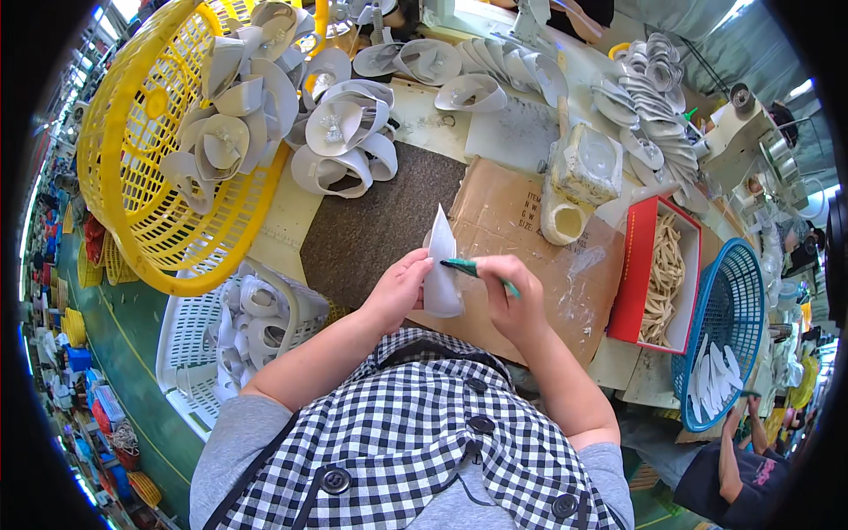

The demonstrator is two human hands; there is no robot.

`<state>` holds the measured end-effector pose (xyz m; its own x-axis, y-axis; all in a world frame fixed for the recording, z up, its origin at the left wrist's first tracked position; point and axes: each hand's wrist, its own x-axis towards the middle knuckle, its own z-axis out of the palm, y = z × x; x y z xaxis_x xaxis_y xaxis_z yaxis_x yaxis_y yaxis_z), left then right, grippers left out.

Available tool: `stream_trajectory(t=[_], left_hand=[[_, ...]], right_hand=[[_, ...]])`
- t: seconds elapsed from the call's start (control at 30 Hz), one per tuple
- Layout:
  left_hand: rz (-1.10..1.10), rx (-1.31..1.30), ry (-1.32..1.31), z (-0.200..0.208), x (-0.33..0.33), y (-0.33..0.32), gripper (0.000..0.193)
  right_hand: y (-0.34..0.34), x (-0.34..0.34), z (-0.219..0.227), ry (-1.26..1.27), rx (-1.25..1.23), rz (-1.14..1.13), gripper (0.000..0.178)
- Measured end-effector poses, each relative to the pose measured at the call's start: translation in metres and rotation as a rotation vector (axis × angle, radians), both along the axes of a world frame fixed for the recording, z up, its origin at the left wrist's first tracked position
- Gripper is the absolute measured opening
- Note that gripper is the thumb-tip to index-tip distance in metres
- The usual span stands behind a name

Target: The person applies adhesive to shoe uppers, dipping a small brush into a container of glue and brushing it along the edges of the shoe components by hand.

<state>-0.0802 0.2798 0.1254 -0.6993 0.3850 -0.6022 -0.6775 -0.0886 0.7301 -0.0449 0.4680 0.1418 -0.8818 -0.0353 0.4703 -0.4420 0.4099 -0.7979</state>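
I pinch the left edge of a tapering white piece point(443, 287) between the thumb and fingers of my left hand point(399, 284), its pointed end up and away from me, which I judge leaves its broad face free for the other side. My right hand point(514, 296) is closed round a green-handled tool point(465, 266), gripped close to its dark tip, I would say for fine control; the tip lies at the piece's right side, but it is too small here for me to tell bristle from blade. The piece is in front of my chest, near the edge where a dark mat point(375, 225) meets a cardboard sheet point(521, 238), the sheet probably laid to spare the table from smears like the pale ones on it. A whitish jar point(565, 223) stands beyond my right hand, beside a crusted block point(588, 163), so a reach straight out that way would meet them. Further right, a red box point(629, 278) of cream strips point(664, 283) and a blue basket point(729, 305) bound my elbow room. On my left, curved white parts point(344, 132) crowd the table past the mat, a tilted yellow basket point(110, 177) bulks beside them, and a white basket point(181, 340) sits lower down, near my left elbow.
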Motion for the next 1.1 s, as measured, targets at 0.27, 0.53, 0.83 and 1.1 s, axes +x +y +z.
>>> stream_trajectory(t=[0.27, 0.53, 0.83, 1.1], left_hand=[[-0.037, 0.053, -0.089, -0.014, 0.015, -0.018, 0.039], [0.173, 0.066, -0.070, -0.046, 0.062, -0.060, 0.054], [0.954, -0.060, -0.151, -0.077, 0.144, -0.197, 0.034], [1.384, -0.184, -0.178, -0.213, 0.261, -0.422, 0.056]], right_hand=[[-0.007, 0.012, 0.008, -0.117, -0.143, 0.058, 0.008], [0.000, -0.023, -0.096, -0.204, -0.025, -0.151, 0.011], [-0.016, -0.017, -0.088, -0.501, -0.369, -0.156, 0.019], [-0.084, -0.052, -0.073, -0.519, -0.326, 0.071, 0.016]])
